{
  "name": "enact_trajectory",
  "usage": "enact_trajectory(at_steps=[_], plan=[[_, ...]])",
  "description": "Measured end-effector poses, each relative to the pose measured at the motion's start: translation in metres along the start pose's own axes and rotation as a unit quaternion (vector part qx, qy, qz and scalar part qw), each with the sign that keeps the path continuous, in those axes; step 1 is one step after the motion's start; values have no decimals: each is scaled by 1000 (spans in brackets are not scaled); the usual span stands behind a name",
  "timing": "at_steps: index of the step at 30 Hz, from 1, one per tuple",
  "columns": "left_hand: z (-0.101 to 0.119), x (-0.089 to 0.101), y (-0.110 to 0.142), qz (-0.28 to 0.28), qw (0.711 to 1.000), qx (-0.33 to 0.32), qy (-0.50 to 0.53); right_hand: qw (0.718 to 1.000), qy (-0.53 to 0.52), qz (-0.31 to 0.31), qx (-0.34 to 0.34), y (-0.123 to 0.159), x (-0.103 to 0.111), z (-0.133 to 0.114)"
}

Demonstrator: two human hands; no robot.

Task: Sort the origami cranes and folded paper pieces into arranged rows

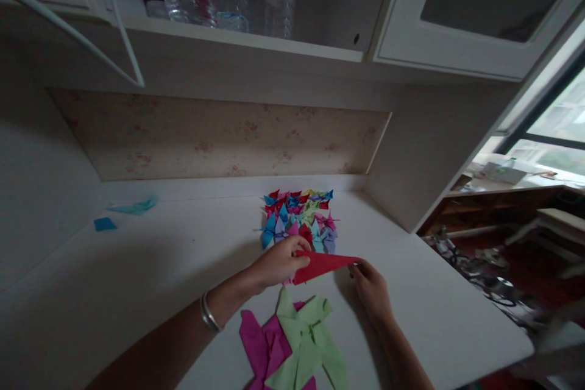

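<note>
Pinching the broad end of a folded red paper (322, 266), the left hand (276, 264) holds it above the worktop (434, 317); the right hand's (373, 290) grip pinches its pointed tip. Nearer lie larger light-green (304, 332) and magenta origami figures (256, 341); beyond, small multicoloured origami figures (295, 219) cluster near the worktop's back edge.

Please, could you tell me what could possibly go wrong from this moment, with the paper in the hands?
1. The left hand and right hand hold the red paper at opposite ends; a hard pull might tear or crease it.
2. The small folded papers lie close behind the left hand, which could knock them.
3. A lowered forearm might crush the green folded paper.
</note>
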State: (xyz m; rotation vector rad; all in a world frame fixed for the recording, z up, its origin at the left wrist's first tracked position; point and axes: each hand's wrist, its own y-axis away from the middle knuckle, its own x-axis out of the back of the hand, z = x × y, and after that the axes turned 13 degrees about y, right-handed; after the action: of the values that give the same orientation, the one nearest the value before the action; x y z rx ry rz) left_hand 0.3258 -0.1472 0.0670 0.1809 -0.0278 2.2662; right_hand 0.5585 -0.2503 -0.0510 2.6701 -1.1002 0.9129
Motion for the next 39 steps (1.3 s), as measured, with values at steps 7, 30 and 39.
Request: enact_trajectory(at_steps=[7,30,39], plan=[[-18,-10,-37,-74,985,15,-154,1000,10,15,-3,-2,2,-1],[-30,-36,-75,-27,940,11,-341,996,-12,72,-49,-5,-1,7],[-34,-34,-78,-15,934,13,-357,997,-4,61,-38,-3,2,-1]])
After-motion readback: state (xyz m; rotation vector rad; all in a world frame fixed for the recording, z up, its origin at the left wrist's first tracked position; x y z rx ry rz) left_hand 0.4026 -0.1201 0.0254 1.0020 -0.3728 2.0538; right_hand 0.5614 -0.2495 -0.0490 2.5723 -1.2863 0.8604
